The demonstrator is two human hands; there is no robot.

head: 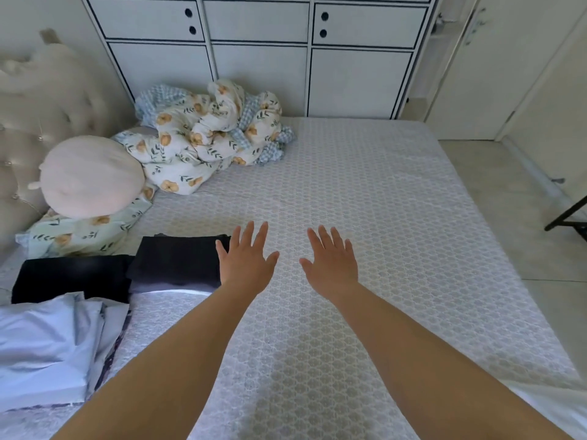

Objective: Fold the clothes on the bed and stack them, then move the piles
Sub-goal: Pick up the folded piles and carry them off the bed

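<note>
- The folded dark pile (178,260) lies near the bed's (365,192) left edge, with a second dark folded piece (73,276) touching it on the side toward the headboard, and pale blue folded clothes (41,344) nearer the bed's front left corner.
- My left hand (246,257) is flat with fingers spread, holding nothing, its outer edge just at the dark pile's right side; I cannot tell if it touches.
- My right hand (332,260) is likewise spread and empty over the bare middle of the bed.
- I judge the folding done and the piles waiting to be moved.
- To do it well, I should slide both hands under one pile, lift it level, and keep the edges squared.
- The crumpled floral bedding (203,134) sits at the far left corner, beside a round pink cushion (90,177).
</note>
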